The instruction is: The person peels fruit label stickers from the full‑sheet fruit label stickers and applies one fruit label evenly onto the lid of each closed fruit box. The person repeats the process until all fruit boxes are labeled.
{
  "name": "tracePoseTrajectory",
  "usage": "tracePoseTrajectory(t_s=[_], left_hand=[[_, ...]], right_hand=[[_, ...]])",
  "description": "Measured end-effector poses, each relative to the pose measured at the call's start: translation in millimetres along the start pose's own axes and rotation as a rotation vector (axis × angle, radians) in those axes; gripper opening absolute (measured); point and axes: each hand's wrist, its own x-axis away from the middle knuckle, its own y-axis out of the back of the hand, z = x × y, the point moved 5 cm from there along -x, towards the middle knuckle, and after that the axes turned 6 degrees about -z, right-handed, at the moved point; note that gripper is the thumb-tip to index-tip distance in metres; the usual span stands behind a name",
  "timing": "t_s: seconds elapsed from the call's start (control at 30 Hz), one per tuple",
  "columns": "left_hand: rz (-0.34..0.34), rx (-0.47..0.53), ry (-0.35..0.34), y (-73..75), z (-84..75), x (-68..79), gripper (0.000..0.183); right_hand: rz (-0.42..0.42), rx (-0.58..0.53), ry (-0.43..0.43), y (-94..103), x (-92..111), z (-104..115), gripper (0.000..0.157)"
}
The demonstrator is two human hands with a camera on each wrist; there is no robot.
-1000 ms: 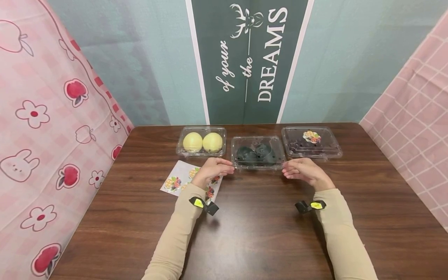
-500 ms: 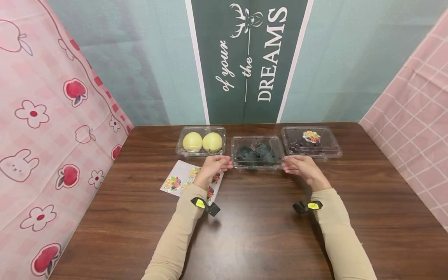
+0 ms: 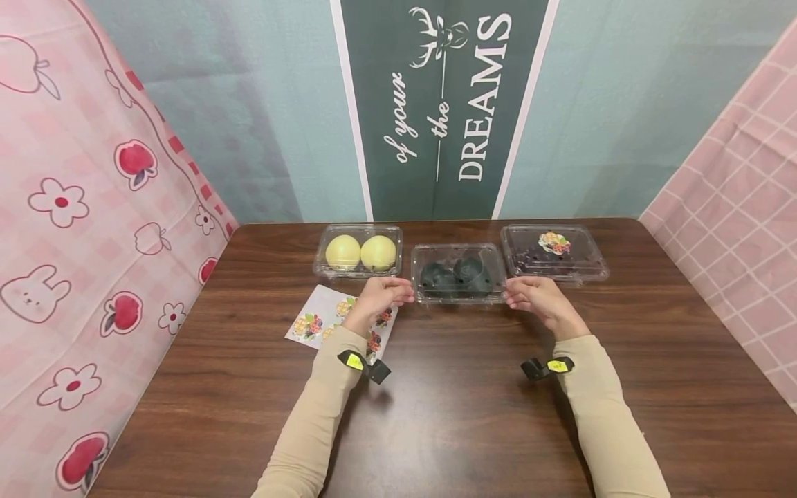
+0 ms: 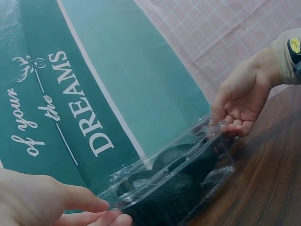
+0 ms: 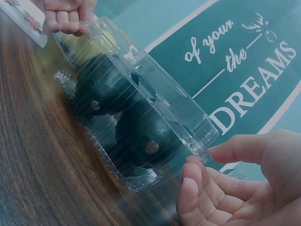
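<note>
A clear plastic clamshell box (image 3: 429, 252) is held by both hands at its two near corners. Inside lie two dark green round fruits (image 5: 150, 129) with brown stem scars; they look like avocados. My left hand (image 3: 381, 301) pinches the left corner of the rim between thumb and fingers (image 4: 101, 203). At the opposite corner, the right hand (image 3: 540, 301) pinches the same rim, its thumb (image 5: 237, 147) on top. The lid is down. Whether the box's base touches the table cannot be made out.
To the left stands a clear box (image 3: 319, 266) with two pale yellow round fruits. On the right is another box (image 3: 585, 249) of dark contents, a fruit sticker (image 3: 554, 243) on its lid. A sticker sheet (image 3: 317, 304) lies partly under the left forearm on the brown table (image 3: 461, 415).
Both hands came up slightly and took hold of the box's corners. The dark green fruits have since shifted inside the box, and the box sits slightly nearer.
</note>
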Motion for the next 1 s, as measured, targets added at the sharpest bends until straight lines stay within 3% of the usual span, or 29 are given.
tracePoseTrajectory(t_s=[0.33,0.7,1.0], left_hand=[[0.135,-0.063,-0.005,5.3,1.7,-1.0,0.029],[0.258,-0.142,-0.017,10.9,0.6,1.9,0.028],[0.262,-0.154,-0.020,14.3,1.0,2.3,0.027]], right_hand=[[0.109,0.047,0.027,-0.9,3,2,0.027],[0.207,0.117,-0.021,-1.2,6,0,0.022],[0.254,0.097,-0.021,0.6,9,0,0.019]])
